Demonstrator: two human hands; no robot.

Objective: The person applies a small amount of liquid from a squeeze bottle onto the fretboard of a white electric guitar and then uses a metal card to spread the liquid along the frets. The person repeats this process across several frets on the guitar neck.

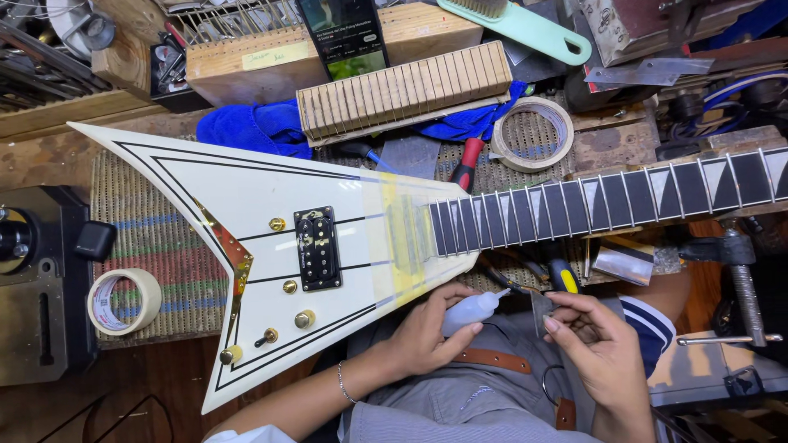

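Note:
A white V-shaped electric guitar (246, 197) with black pinstripes, a black pickup and gold knobs lies across the bench, its fretboard (607, 197) running right. Masking tape covers the body near the neck joint. Below the guitar's lower edge, my left hand (427, 332) grips a small white squeeze bottle (472, 310), nozzle pointing right. My right hand (595, 340) pinches a small thin clear piece (542, 308) just beyond the nozzle tip. Both hands hover over my lap.
A roll of masking tape (123, 301) sits at the left, another tape roll (532, 133) above the neck. A slotted wooden block (402, 90), blue cloth (254, 127), phone (343, 37), green brush (525, 29) and a red-handled tool (468, 164) crowd the back. A clamp (739, 279) stands at the right.

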